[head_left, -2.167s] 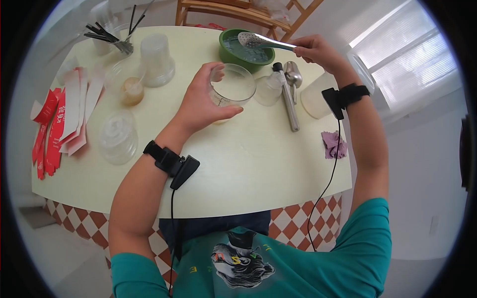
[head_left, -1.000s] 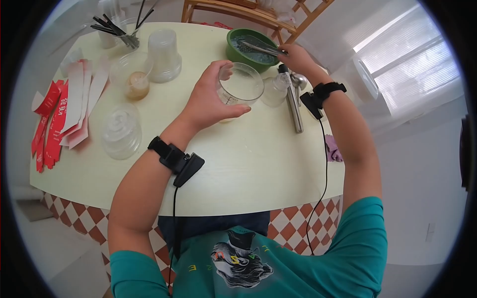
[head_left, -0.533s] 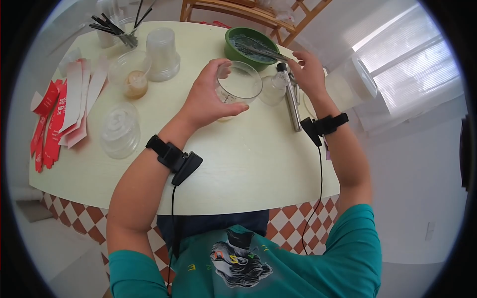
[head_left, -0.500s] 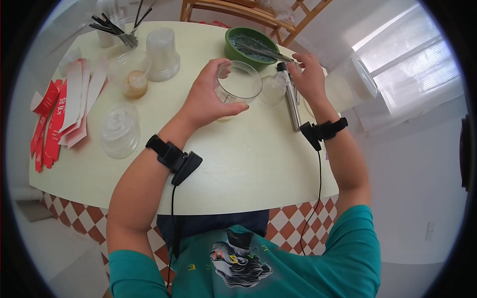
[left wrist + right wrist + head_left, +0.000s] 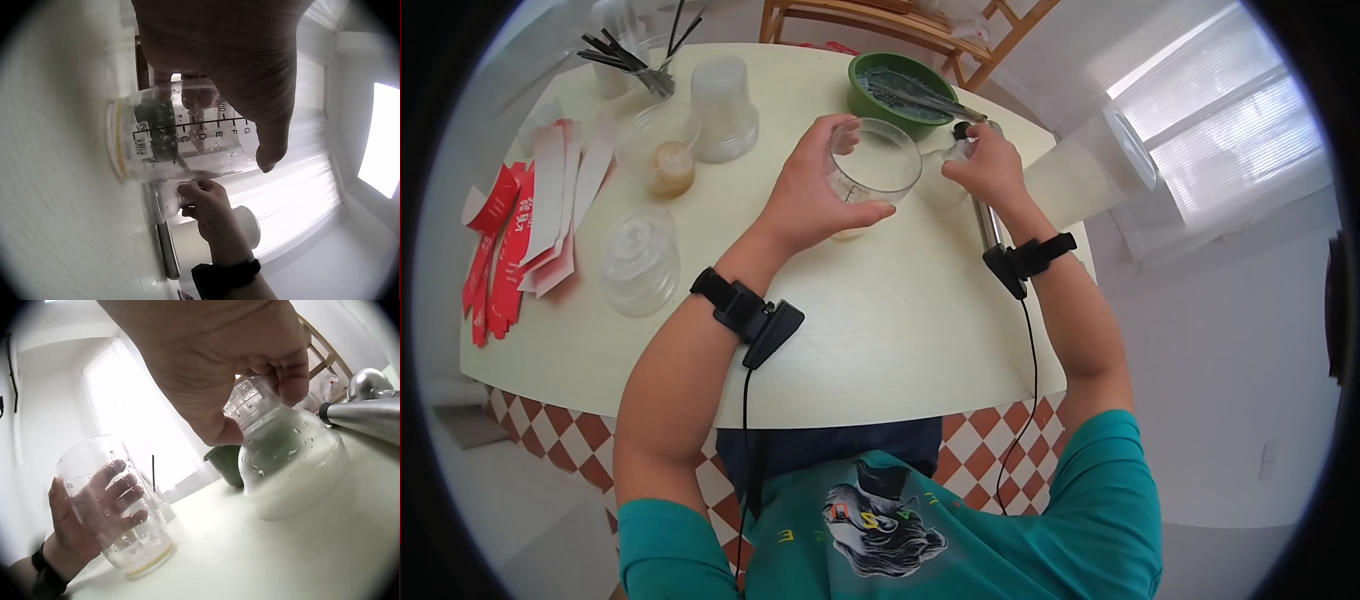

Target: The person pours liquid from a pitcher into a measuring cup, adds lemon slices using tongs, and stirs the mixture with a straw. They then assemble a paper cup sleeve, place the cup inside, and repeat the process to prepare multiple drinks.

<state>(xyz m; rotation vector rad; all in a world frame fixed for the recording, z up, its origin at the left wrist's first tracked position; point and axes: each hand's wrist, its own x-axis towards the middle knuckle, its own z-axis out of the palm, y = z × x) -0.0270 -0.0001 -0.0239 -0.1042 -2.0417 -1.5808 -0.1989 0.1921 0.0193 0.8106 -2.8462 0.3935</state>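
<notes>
Clear graduated cup (image 5: 206, 157) is being gripped in L hand (image 5: 808, 198), fingers & thumb being wrapped round its wall; it is being kept approx. upright over the worktop (image 5: 880, 325), contact of base w/ surface not being shown clearly. Droplets are being carried on its wall, & a thin yellowish layer is being seen at its base. Clear domed vessel (image 5: 290, 469) is being pinched at its ridged neck btwn thumb & fingers of R hand (image 5: 992, 170); it is being positioned just to the R of the cup. Behind both, a green bowl (image 5: 878, 113) is being occupied by a perforated spoon (image 5: 925, 98), its handle being extended over the rim. Near the R hand, a metal rod (image 5: 369, 417) w/ black end is being seen. To the far L, red & white paper strips (image 5: 512, 262) are being displayed; btwn strips & L forearm, a clear dome lid (image 5: 640, 262) is being shown.
</notes>
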